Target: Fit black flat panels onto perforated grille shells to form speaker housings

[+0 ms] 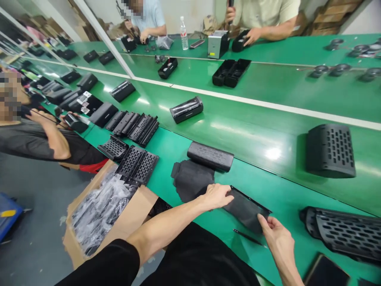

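A shallow black panel (pixel 248 208), its inside covered by a dark sheet, lies tilted on the green table close in front of me. My left hand (pixel 216 196) grips its left end, fingers bent over the edge. At the right end, my right hand (pixel 276 234) pinches the panel between thumb and fingers. Just below it rests a thin, dark, pen-like tool (pixel 248 237). Left of the panel, partly behind my left hand, is a pile of black cloth-like sheets (pixel 193 180). A black slotted speaker shell (pixel 210 155) touches the pile from behind.
An open carton (pixel 143 202) with plastic-wrapped parts stands at lower left, beside slotted black grilles (pixel 137 163). Another slotted grille (pixel 348 230) and a phone-like slab (pixel 326 274) lie at right. Speaker housings (pixel 187 109) sit along the green belt (pixel 247 139). Co-workers sit opposite and at left.
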Demonstrator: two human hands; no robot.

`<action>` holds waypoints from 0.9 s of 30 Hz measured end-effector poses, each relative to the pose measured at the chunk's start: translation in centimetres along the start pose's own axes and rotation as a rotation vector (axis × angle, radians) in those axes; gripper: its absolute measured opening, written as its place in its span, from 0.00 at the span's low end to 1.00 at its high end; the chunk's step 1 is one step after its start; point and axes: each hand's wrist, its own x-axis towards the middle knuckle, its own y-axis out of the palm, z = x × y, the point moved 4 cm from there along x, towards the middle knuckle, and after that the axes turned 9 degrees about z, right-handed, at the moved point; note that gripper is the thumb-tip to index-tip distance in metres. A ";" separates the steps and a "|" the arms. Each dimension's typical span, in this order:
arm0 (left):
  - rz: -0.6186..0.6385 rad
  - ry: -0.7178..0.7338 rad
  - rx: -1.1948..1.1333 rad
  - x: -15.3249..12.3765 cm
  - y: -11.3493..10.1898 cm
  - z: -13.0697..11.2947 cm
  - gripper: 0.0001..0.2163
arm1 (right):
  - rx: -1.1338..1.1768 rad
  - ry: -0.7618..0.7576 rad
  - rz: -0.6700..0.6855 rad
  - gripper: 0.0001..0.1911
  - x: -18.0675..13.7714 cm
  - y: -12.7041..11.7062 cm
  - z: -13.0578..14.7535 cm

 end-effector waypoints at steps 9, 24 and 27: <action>-0.034 -0.086 0.087 1.9 1.5 1.1 0.19 | 0.086 -0.005 -0.076 0.34 1.3 0.7 -1.7; 0.137 -0.065 -0.662 -2.6 -3.5 -0.6 0.18 | 0.829 -0.050 0.203 0.37 -5.2 -3.5 3.7; 0.075 -0.033 -0.756 -3.9 -4.5 -1.5 0.18 | 0.872 -0.059 0.174 0.39 -6.8 -4.3 4.6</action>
